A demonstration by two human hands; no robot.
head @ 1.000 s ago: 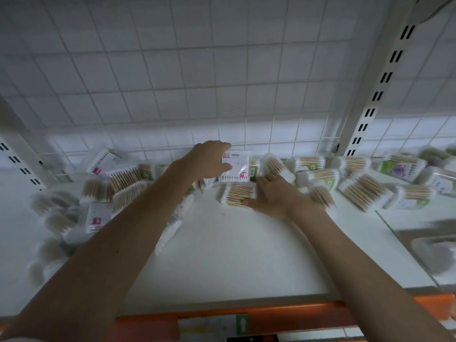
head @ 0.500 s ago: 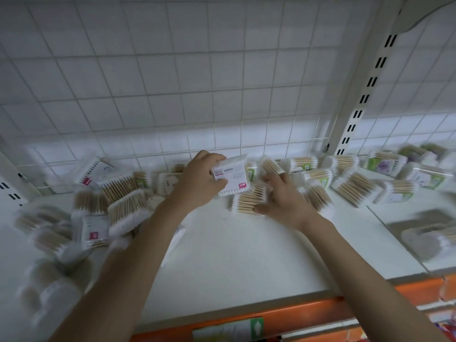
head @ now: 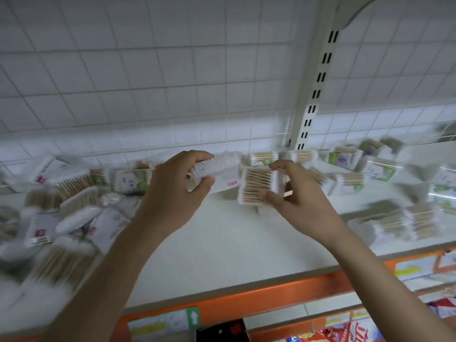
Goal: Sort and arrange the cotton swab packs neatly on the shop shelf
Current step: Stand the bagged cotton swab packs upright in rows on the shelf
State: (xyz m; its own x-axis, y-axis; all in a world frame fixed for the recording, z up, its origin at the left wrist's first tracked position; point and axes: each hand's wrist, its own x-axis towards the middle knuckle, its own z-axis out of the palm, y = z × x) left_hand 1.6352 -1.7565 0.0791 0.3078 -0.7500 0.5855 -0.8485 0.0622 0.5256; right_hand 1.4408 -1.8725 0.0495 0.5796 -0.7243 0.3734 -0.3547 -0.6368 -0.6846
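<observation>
My left hand [head: 176, 186] grips a white cotton swab pack [head: 218, 169] with its white swab tips facing me, lifted above the white shelf [head: 222, 243]. My right hand [head: 296, 196] holds a second swab pack [head: 256, 186] with wooden sticks showing, just right of the first; the two packs almost touch. A messy heap of swab packs [head: 69, 201] lies at the left of the shelf. A loose row of packs [head: 345, 164] runs along the back right.
A white wire grid wall [head: 172, 82] backs the shelf, with a slotted upright post [head: 313, 95] to the right. The shelf's front edge is an orange rail [head: 259, 294] with price labels. More stacked packs [head: 407, 223] lie on the right section.
Both hands lifted their packs off the shelf and brought them closer together. The left pack has turned so its swab tips face me. The camera tilted upward.
</observation>
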